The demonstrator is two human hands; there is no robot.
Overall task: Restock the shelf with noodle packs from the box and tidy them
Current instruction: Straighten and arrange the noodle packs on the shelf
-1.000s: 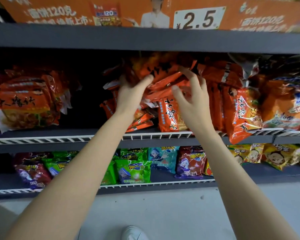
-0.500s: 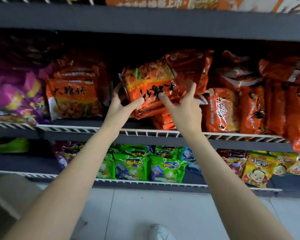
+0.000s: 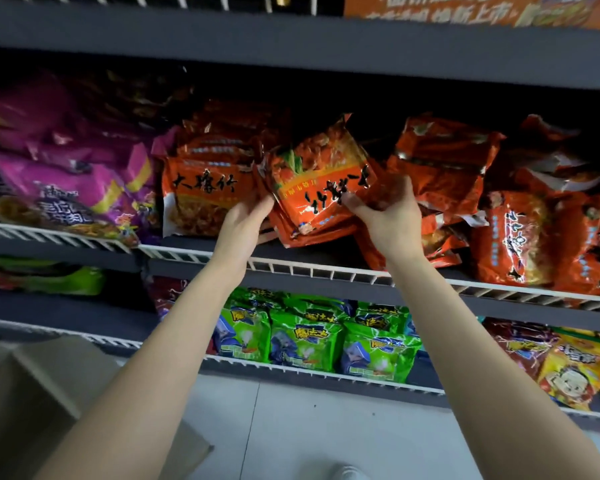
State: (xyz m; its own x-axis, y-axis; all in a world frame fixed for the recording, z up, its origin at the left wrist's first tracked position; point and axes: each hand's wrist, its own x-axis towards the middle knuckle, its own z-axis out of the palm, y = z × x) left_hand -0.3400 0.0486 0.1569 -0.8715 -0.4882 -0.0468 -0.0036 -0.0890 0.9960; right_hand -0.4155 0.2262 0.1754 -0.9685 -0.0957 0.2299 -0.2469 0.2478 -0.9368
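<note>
- On the middle shelf (image 3: 326, 270), between the two hands, a tilted bundle of orange noodle packs (image 3: 321, 188) is held just above the white wire rail
- The left hand (image 3: 243, 226) grips the bundle's lower left corner, fingers tucked behind it
- The right hand (image 3: 387, 220) pinches its right edge (thumb on the printed front, fingers curled)
- Just left of the bundle an upright orange pack (image 3: 205, 195) faces outward; beyond it lie purple packs (image 3: 66, 188)
- To the right, more orange packs (image 3: 513, 233) lean in a loose heap
- Below, green packs (image 3: 305, 337) line the lower shelf, and a cardboard box (image 3: 42, 389) sits at the lower left
</note>
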